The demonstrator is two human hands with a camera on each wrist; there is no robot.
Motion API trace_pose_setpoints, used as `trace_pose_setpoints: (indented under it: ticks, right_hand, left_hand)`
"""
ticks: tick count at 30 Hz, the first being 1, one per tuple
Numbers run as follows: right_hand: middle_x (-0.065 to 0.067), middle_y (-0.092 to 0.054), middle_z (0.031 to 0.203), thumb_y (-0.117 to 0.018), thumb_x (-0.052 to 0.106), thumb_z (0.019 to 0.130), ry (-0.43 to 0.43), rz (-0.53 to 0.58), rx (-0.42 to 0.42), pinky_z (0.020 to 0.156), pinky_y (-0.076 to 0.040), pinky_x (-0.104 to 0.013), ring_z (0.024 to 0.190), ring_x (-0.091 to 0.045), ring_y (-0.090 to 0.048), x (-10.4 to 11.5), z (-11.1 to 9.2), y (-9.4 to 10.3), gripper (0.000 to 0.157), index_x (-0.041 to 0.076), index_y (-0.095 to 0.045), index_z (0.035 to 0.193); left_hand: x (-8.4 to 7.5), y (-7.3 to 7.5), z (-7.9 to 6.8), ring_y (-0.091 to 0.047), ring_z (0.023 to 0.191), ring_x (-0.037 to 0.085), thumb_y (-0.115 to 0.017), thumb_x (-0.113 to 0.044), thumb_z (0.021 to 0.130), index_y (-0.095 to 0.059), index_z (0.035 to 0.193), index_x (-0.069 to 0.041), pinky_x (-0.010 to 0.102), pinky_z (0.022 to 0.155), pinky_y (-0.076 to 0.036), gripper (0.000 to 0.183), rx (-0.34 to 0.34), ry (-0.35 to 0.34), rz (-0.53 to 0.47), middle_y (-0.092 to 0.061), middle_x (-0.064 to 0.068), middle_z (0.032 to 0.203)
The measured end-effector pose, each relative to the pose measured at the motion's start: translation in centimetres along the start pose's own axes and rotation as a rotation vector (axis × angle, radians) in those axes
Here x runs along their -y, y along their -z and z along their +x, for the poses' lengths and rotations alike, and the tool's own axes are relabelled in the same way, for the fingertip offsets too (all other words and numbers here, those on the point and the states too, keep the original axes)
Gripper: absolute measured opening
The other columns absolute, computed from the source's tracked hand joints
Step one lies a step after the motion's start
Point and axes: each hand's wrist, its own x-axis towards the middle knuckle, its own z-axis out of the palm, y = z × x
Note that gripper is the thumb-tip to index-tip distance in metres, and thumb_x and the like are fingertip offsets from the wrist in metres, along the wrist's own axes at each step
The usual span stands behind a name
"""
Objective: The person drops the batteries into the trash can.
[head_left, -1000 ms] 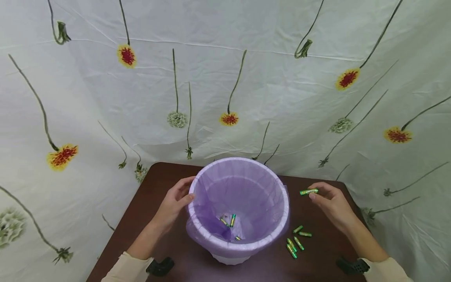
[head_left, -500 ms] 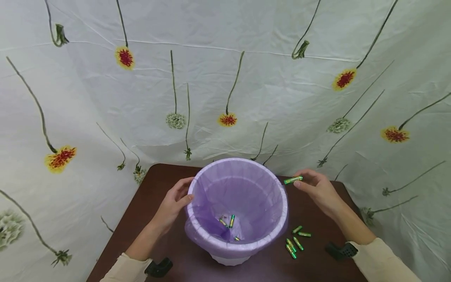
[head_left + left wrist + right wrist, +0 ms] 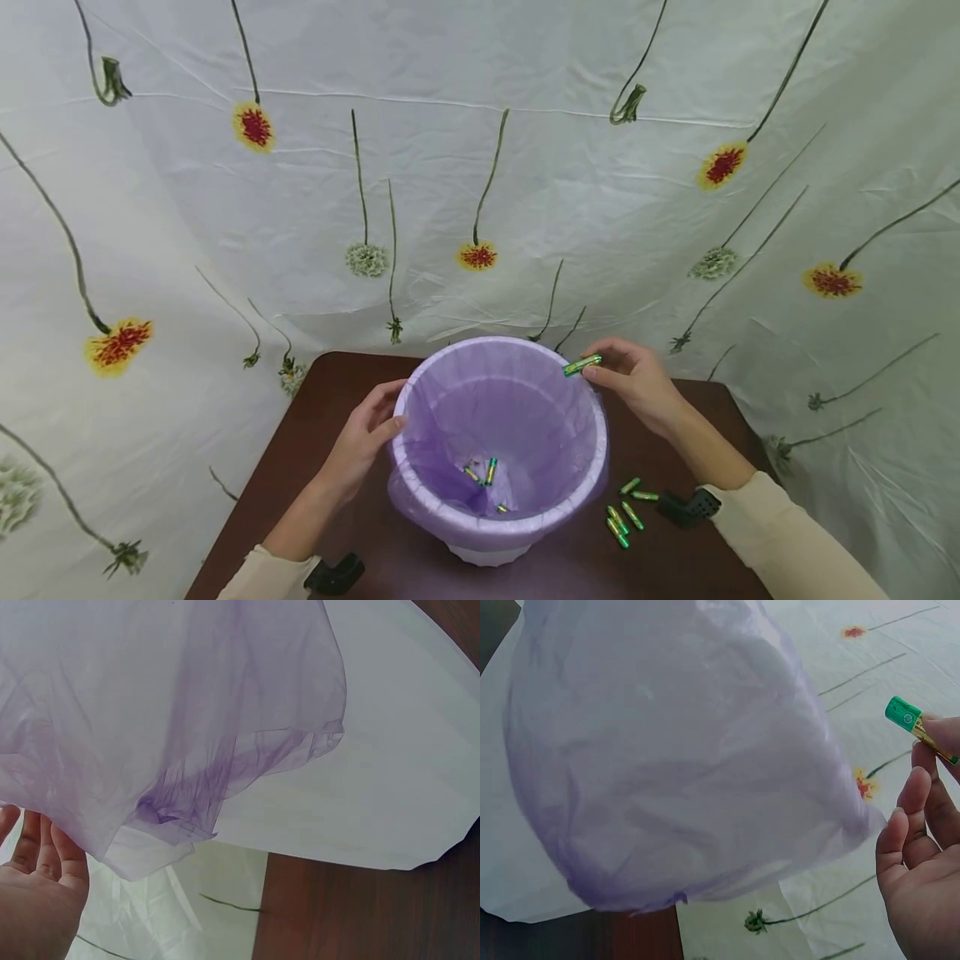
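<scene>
A white bin lined with a purple plastic bag stands upright on the table. My left hand holds the bin at its left rim, thumb over the edge and fingers against the outside; in the left wrist view the fingers lie at the bag's overhang. Between thumb and fingertips my right hand pinches a green and gold battery over the bin's back right rim. The right wrist view shows that battery sticking out past the thumb. Several batteries lie at the bottom of the bin.
Several more batteries lie loosely grouped on the dark brown table, right of the bin. A white sheet printed with flowers hangs behind the table and along its sides. Dark wrist devices sit at both sleeves.
My right hand has carried the battery left and upward in the view, from beside the bin to its back right rim. The left hand has stayed at the left rim.
</scene>
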Motion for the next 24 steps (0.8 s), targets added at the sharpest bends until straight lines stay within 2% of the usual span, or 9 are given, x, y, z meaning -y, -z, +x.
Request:
trace_pose_setpoints:
  ticks: [2,5,8,19,24]
  right_hand:
    - [-0.003,-0.071,0.100,-0.070,-0.007,0.092,-0.007,-0.034,0.006,0.076,-0.055,-0.028,0.087,-0.015,-0.066,0.3,0.4,-0.6,0.017,0.000,-0.070,0.108]
    - [-0.002,-0.071,0.100,-0.071,-0.004,0.092,-0.023,-0.090,0.010,0.073,-0.053,-0.028,0.087,-0.017,-0.066,0.6,1.1,-1.2,0.023,-0.010,-0.065,0.113]
    - [-0.002,-0.071,0.101,-0.072,-0.002,0.092,-0.021,-0.114,0.029,0.073,-0.053,-0.029,0.090,-0.022,-0.066,0.7,1.8,-1.7,0.029,-0.013,-0.062,0.117]
    - [-0.007,-0.068,0.105,-0.072,-0.004,0.092,0.034,-0.130,0.110,0.080,-0.055,-0.034,0.089,-0.018,-0.065,0.9,3.8,-4.0,0.028,-0.013,-0.064,0.117]
    - [-0.009,-0.063,0.113,-0.067,-0.008,0.093,0.065,0.032,0.108,0.084,-0.053,-0.030,0.094,-0.020,-0.063,1.1,4.7,-5.0,0.035,0.002,-0.064,0.126]
  left_hand:
    - [0.1,0.1,0.0,-0.056,0.124,0.011,-0.058,-0.001,0.101,-0.043,0.146,0.008,0.023,0.094,-0.048,0.048,-0.001,0.003,-0.001,-0.048,0.026,0.142]
    - [0.1,0.1,0.0,-0.055,0.125,0.010,-0.058,-0.001,0.101,-0.043,0.146,0.008,0.023,0.095,-0.048,0.048,0.001,0.004,0.000,-0.047,0.028,0.144]
    - [0.2,0.1,0.0,-0.056,0.124,0.010,-0.058,-0.001,0.101,-0.044,0.146,0.008,0.023,0.094,-0.048,0.048,-0.003,-0.001,-0.006,-0.048,0.027,0.143]
    - [0.2,-0.2,0.1,-0.056,0.125,0.013,-0.057,0.000,0.099,-0.043,0.145,0.009,0.025,0.094,-0.049,0.049,-0.014,0.010,-0.064,-0.051,0.021,0.142]
    - [0.3,-0.2,-0.1,-0.055,0.126,0.012,-0.056,0.001,0.100,-0.042,0.145,0.010,0.025,0.096,-0.048,0.048,-0.018,0.006,-0.070,-0.052,0.017,0.141]
